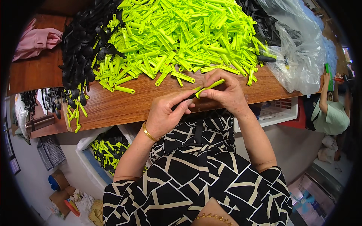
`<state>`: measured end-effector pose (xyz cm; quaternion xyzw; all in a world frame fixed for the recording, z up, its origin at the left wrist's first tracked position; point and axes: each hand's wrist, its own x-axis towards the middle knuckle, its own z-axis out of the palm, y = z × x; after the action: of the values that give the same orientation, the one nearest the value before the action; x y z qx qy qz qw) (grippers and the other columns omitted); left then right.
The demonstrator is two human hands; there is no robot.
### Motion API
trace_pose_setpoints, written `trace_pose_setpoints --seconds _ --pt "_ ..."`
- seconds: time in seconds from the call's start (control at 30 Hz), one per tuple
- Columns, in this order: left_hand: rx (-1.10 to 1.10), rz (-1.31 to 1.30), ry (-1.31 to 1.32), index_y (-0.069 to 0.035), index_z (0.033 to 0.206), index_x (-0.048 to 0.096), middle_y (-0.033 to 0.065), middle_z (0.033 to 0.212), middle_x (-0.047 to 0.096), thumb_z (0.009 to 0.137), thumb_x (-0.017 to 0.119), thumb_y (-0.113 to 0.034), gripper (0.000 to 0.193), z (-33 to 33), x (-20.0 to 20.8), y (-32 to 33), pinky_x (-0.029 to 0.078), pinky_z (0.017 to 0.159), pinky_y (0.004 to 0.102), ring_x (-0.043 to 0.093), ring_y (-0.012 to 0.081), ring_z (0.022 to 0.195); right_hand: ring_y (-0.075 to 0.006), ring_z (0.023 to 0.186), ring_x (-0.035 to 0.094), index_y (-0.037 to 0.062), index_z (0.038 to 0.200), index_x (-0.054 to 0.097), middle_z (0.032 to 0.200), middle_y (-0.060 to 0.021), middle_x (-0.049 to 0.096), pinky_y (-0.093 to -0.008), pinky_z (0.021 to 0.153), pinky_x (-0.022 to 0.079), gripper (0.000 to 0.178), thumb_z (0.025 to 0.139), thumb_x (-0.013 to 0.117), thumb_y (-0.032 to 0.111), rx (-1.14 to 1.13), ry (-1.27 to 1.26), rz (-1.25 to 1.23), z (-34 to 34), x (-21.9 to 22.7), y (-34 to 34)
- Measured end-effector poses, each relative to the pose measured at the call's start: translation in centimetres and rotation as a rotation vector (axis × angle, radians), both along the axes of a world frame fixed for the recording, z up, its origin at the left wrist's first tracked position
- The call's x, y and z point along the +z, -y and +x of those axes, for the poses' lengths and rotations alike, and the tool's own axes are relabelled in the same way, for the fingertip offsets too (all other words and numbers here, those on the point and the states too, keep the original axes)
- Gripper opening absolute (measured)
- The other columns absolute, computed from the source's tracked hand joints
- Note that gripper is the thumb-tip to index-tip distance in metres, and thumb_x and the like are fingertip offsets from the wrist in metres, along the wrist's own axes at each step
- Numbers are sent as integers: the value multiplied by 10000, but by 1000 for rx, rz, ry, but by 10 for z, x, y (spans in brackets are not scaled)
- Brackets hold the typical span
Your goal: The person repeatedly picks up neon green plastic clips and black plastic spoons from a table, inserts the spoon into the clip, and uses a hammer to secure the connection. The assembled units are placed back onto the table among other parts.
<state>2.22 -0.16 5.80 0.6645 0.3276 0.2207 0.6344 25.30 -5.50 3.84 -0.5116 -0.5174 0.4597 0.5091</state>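
Just off the table's front edge, my two hands meet. My left hand pinches a thin black utensil part, mostly covered by the fingers. My right hand grips a lime-green handle between thumb and fingers. The black part and the handle's near end touch, or nearly so; fingers hide how they join. Beyond my hands, a large heap of matching lime-green handles covers the wooden table. A pile of black kitchen utensil heads, some slotted, lies to its left.
A hammer with a black grip lies at the heap's right, beside clear plastic bags. Below the table stand a bin of green-handled utensils at left and a white crate at right. Another person works at far right.
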Motion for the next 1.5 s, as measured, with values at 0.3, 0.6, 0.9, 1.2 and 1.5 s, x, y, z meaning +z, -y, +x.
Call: trace_pose_setpoints --seconds 0.3,0.6,0.9,1.2,1.5 --pt "-249 -314 13 10 1379 621 136 1096 751 1076 533 -91 331 -32 -3 2 576 867 282 739 165 933 -156 894 727 14 937 672 960 -108 760 -308 802 588 135 879 794 11 34 -181 -49 -24 0 30" --pt "-424 -883 175 -18 1277 633 120 969 746 1065 600 -265 328 -44 -36 10 520 700 209 659 95 710 -209 846 741 63 867 699 879 -54 767 -409 908 557 169 812 858 76 137 135 170 -36 4 41" --pt "-369 -1137 478 -37 1251 555 153 858 722 985 704 -182 337 -24 -26 13 575 547 248 709 182 649 -186 974 697 18 1162 617 1028 -117 716 -323 903 553 431 800 848 -22 209 -322 -112 -28 18 34" --pt "-62 -617 164 -44 1196 538 145 994 751 1009 657 -60 222 5 -37 21 571 652 244 698 136 692 -311 977 639 79 1057 741 1013 -88 701 -419 877 499 235 835 791 137 -451 1131 232 47 3 11" --pt "45 -372 -28 35 1265 574 117 1030 752 1008 666 -66 291 22 -49 19 564 651 216 685 96 719 -272 941 676 88 1023 759 1016 -87 726 -387 814 512 144 879 757 89 -305 738 171 37 1 20"
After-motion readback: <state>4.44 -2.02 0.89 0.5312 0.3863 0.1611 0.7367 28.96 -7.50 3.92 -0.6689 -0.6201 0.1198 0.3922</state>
